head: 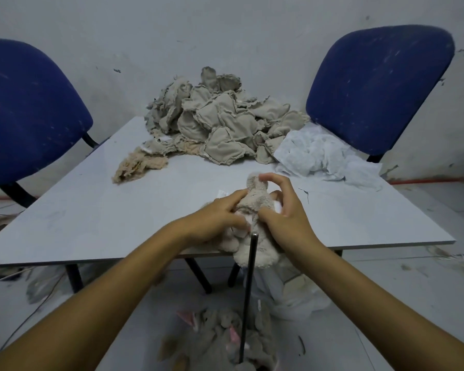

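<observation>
Plush skin (255,199) at the near edge of the table (91,210), fuzzy side out, lower end hanging past the edge just beside the tip of an upright black rod (248,290). Gripped from both sides: left hand (214,220) curled round the lower middle, right hand (284,207) pinching the top between thumb and forefinger, remaining fingers wrapped behind.

Judging by the layout, partway through a batch job, probably turning sewn skins right side out over the rod. Apparently done: a heap of fluffy grey pieces (220,341) with pink patches, low in the view near the rod's foot. Left to do: a large pile of flat, raw-edged beige skins (220,121) at the far side of the table, touching a crumpled white sheet (319,156) on one flank, with a loose fluffy tan piece (137,167) at the other. Piece in hand seemingly turned already and being worked into shape; cannot say for sure.

Hard to make out: rod tip inside the skin or merely in front of it; foot of the rod lost in the blurred heap; left fingertips buried in the fabric; small white tag (223,193) on the table behind the left hand, unreadable. Pale bags (295,293) under the table blurred. One blue chair (24,108) cut off by the frame edge, legs of the second blue chair (381,87) mostly hidden behind the table.
</observation>
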Demonstrator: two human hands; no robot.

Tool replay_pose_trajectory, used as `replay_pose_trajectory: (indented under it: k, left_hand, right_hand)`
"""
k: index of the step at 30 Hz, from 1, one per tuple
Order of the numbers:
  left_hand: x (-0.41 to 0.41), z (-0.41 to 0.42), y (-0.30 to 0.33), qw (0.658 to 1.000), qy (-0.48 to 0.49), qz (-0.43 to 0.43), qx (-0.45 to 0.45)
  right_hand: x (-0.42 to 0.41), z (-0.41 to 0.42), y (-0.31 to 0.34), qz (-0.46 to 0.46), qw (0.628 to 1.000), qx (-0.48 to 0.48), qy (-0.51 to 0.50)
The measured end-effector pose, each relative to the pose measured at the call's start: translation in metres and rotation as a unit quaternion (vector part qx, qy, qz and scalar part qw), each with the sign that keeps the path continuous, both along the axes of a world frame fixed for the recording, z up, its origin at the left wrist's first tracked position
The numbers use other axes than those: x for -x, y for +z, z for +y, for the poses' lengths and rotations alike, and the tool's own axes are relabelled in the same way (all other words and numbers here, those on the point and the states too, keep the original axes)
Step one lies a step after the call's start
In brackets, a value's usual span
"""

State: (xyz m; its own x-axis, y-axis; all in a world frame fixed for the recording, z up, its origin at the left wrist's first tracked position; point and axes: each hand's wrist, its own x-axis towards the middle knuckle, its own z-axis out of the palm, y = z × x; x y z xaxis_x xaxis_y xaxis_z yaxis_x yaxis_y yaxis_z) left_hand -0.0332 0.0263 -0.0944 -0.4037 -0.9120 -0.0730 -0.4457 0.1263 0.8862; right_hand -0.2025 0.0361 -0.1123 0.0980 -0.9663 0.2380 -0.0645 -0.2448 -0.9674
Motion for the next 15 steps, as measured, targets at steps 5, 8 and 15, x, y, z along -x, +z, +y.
replay_pose_trajectory:
  k: [5,8,15]
  left_hand:
    - [0.0,0.005,-0.011,0.962,0.131,-0.074,0.229]
    - [0.009,0.006,-0.016,0.929,0.182,-0.137,0.29]
    - [0.009,0.007,-0.004,0.985,0.147,0.083,0.035]
  right_hand:
    - [-0.007,0.003,0.005,-0.002,0.997,0.012,0.082]
    - [-0.012,0.003,0.011,-0.014,0.996,0.001,0.084]
    - [-0.012,0.001,-0.001,0.089,0.996,0.018,0.017]
